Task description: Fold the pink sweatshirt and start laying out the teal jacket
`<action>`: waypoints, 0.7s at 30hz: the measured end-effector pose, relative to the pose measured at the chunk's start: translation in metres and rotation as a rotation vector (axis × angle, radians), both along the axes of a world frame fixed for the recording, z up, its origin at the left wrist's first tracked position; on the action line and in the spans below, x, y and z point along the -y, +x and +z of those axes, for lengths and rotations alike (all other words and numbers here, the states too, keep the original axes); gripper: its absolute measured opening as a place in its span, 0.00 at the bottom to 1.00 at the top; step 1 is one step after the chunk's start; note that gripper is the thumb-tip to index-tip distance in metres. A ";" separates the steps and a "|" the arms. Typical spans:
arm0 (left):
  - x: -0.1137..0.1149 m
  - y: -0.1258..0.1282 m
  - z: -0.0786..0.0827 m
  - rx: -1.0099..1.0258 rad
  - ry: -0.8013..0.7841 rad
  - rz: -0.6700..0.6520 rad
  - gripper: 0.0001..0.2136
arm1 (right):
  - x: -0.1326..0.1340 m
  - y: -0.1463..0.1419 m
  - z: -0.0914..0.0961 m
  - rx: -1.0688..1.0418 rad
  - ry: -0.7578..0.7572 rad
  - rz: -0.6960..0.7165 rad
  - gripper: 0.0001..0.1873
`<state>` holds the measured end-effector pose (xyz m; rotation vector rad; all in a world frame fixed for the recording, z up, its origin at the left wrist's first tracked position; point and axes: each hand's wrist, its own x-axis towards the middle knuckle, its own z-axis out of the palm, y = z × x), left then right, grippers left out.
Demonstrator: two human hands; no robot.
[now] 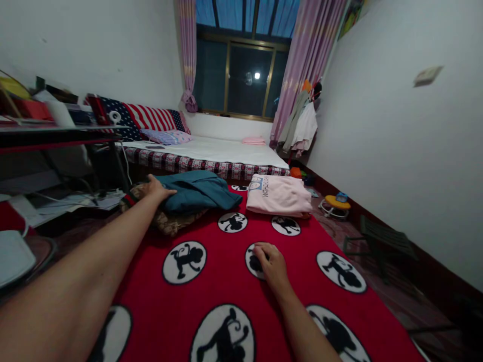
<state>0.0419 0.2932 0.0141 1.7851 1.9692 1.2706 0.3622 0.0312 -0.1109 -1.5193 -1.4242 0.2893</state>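
Note:
My left hand (156, 190) reaches far forward and rests palm down on the near end of a folded teal garment (198, 193), fingers flat on the cloth. That garment lies on a brownish patterned cushion (169, 221) at the far left of a red blanket (211, 281) printed with black monkey figures in white circles. My right hand (269, 261) presses down on the blanket near its middle, fingers curled under, over one white circle. A folded pale pink top (279, 196) with printed lettering lies beyond it at the blanket's far end.
A bed (211, 151) with a white sheet, a purple pillow and a flag-pattern cushion stands under the dark window. A cluttered desk (49, 133) is at left. Clothes hang at the right corner. A small yellow stool (335, 203) and dark folding stool (381, 241) sit on the floor at right.

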 end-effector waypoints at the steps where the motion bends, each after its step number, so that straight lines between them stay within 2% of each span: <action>1: -0.004 -0.001 -0.002 -0.012 -0.071 0.055 0.29 | 0.000 0.000 0.000 0.001 -0.002 -0.001 0.14; 3: -0.008 -0.002 -0.006 -0.081 -0.192 0.142 0.25 | 0.000 -0.001 0.001 0.005 -0.005 -0.004 0.15; 6: -0.006 -0.004 -0.005 -0.172 -0.192 0.040 0.21 | -0.002 -0.001 0.002 0.010 -0.003 -0.007 0.15; 9: 0.009 0.002 0.014 -0.219 -0.090 -0.042 0.13 | -0.003 0.000 0.002 -0.010 -0.006 -0.015 0.16; 12: 0.039 0.022 0.047 -0.258 0.076 -0.174 0.08 | -0.003 0.001 0.004 -0.099 -0.009 -0.023 0.18; 14: 0.071 0.040 0.064 -0.275 0.176 -0.283 0.11 | -0.002 0.002 0.005 -0.236 0.008 -0.043 0.21; 15: 0.091 0.049 0.067 -0.286 0.226 -0.357 0.12 | -0.001 0.004 0.006 -0.332 0.026 -0.065 0.24; 16: 0.114 0.057 0.065 -0.307 0.292 -0.480 0.13 | 0.000 0.006 0.007 -0.437 0.047 -0.093 0.27; 17: 0.139 0.063 0.058 -0.346 0.326 -0.626 0.12 | 0.001 0.008 0.009 -0.540 0.070 -0.126 0.30; 18: 0.166 0.067 0.045 -0.379 0.332 -0.715 0.09 | 0.003 0.010 0.010 -0.631 0.093 -0.155 0.33; 19: 0.194 0.068 0.028 -0.439 0.309 -0.857 0.07 | 0.005 0.012 0.013 -0.693 0.111 -0.173 0.36; 21: 0.247 0.063 -0.011 -0.637 0.190 -1.245 0.12 | 0.008 0.015 0.019 -0.688 0.134 -0.155 0.37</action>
